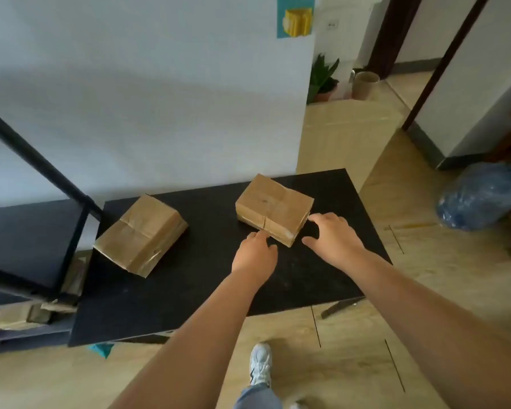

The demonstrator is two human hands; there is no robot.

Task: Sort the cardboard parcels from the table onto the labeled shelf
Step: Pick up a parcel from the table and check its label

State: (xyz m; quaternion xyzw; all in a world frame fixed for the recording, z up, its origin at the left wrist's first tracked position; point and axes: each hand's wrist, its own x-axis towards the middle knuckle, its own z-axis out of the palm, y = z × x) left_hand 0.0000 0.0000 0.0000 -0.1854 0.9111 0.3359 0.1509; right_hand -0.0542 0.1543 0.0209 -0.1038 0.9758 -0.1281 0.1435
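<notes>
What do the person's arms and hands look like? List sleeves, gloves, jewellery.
Both forearms are bare up to the frame edge: no sleeves in view. The left hand and right hand wear no gloves, and no rings, watch or wristband show. No markings can be made out.

matt black table; taped brown cardboard parcels; pale wood-look floor.

No readable text, labels or numbers anywhere.
</notes>
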